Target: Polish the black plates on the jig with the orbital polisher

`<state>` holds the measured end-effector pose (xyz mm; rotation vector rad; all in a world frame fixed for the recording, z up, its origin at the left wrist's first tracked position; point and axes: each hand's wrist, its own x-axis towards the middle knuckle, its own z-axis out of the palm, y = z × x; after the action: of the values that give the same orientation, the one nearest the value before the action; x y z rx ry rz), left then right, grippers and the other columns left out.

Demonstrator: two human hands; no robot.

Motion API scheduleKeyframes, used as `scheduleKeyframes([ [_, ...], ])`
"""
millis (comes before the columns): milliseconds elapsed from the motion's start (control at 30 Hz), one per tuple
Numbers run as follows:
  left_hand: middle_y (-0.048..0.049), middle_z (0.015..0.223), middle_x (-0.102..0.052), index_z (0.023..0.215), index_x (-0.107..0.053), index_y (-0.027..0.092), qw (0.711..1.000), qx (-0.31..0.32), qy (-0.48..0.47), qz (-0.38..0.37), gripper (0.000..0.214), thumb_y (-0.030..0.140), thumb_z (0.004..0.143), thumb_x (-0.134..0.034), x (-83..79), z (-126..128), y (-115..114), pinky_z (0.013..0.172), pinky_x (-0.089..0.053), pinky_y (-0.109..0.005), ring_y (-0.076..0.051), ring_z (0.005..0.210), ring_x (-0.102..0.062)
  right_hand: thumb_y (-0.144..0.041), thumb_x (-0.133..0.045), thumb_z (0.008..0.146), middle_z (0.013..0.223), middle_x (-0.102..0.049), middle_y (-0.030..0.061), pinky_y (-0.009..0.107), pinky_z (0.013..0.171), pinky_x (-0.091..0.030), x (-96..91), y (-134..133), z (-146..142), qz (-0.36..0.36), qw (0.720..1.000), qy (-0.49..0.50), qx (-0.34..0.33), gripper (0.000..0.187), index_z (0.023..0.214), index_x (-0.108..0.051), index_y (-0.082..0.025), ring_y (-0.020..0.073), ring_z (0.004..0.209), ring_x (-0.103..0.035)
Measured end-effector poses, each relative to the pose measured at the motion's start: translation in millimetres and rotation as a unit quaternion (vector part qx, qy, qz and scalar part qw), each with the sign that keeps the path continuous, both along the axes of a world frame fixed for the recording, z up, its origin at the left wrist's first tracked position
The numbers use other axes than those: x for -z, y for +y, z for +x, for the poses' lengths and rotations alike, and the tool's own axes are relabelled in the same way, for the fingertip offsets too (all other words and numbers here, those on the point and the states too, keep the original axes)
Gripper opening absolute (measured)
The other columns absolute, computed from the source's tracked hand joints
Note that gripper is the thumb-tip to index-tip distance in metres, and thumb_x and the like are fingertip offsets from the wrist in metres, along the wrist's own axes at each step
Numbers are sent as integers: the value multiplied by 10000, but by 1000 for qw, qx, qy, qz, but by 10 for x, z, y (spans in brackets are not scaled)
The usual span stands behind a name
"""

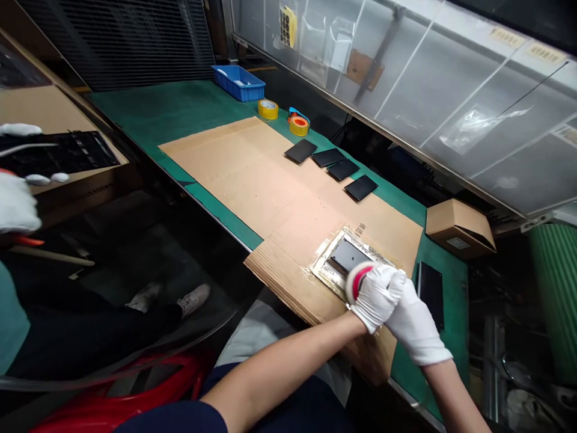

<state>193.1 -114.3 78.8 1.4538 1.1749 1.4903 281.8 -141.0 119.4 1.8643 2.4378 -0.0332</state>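
My left hand [376, 299], in a white glove, is closed around a white roll with a red inner ring [359, 281], which looks like a roll of tape. Pressed against it, my gloved right hand [412, 319] has its fingers closed; what they hold is hidden. Just beyond the roll, a flat black plate [349, 255] lies in a pale, tape-edged frame [322, 272]. The frame rests on a cardboard sheet [288, 258]. My hands cover the plate's near right end.
Several black plates [360, 187] lie on the cardboard's far side; another plate [430, 294] lies at right. Yellow tape rolls [268, 109], a blue bin [238, 83] and a cardboard box [460, 225] stand on the green table [148, 111]. At left, a co-worker's gloved hands [18, 204] hold a black part.
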Motion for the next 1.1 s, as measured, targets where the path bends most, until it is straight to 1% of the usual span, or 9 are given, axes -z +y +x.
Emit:
scheduleKeyframes([
  [133,-70,941,-768,909,-690,224,996,-82,-19,-6,284,213,1046,-441,20,-549,106,931,-601,-372,-218,915,-733,-233,-543,948,1371,-568,234,372,847,-595,5,204,-533,-5,999,33,-26,566,1503,-478,-142,311,1095,-675],
  [233,-80,958,-764,903,-685,222,993,-113,-20,6,292,202,1048,-433,35,-749,111,927,-600,-375,-217,931,-727,-212,-485,985,1384,-561,226,347,890,-588,1,269,-733,-11,998,42,-53,485,1462,-498,-126,286,1157,-652],
  [367,-71,934,-764,919,-692,227,996,-84,-19,8,280,216,1044,-441,66,-457,2,926,-605,-383,-222,910,-728,-143,-496,939,1289,-604,215,368,919,-581,46,140,-433,14,997,22,-73,489,1427,-526,-126,298,1166,-642],
  [500,-69,899,-764,871,-689,232,1000,-13,13,-4,292,263,1043,-455,53,77,-103,921,-604,-396,-247,893,-728,-155,-517,904,1150,-631,191,396,869,-590,67,-76,114,48,998,0,-29,479,1381,-547,-128,301,1048,-667],
  [567,-82,881,-763,842,-688,216,1000,5,19,-8,308,268,1043,-462,22,195,-91,907,-605,-403,-259,877,-728,-164,-507,908,1113,-631,188,393,842,-589,40,-105,234,47,999,0,-2,476,1380,-535,-111,293,1004,-671],
  [667,-102,914,-777,860,-710,186,1000,0,11,-13,299,239,1038,-474,-26,50,36,927,-599,-389,-258,909,-736,-188,-515,917,1127,-629,213,385,823,-579,-17,26,89,30,1000,5,-3,494,1399,-512,-81,301,997,-670],
  [900,-68,942,-801,898,-740,188,994,-91,-17,-59,313,210,1046,-465,-158,-875,519,940,-591,-329,-199,908,-753,-284,-538,949,1193,-629,209,323,797,-557,-183,671,-884,-10,996,69,-49,525,1437,-500,-96,269,948,-687],
  [1000,-67,955,-802,906,-744,191,994,-94,-1,-56,320,206,1047,-457,-182,-875,557,944,-592,-338,-200,913,-751,-292,-549,942,1220,-623,208,319,794,-560,-208,699,-890,-14,994,94,-44,526,1432,-513,-106,268,949,-702],
  [1100,-66,937,-800,893,-749,201,997,-61,31,-45,314,211,1038,-471,-136,-522,435,947,-594,-339,-209,911,-750,-270,-534,934,1214,-627,216,326,801,-568,-111,501,-506,7,994,103,-19,512,1414,-524,-94,277,987,-699],
])
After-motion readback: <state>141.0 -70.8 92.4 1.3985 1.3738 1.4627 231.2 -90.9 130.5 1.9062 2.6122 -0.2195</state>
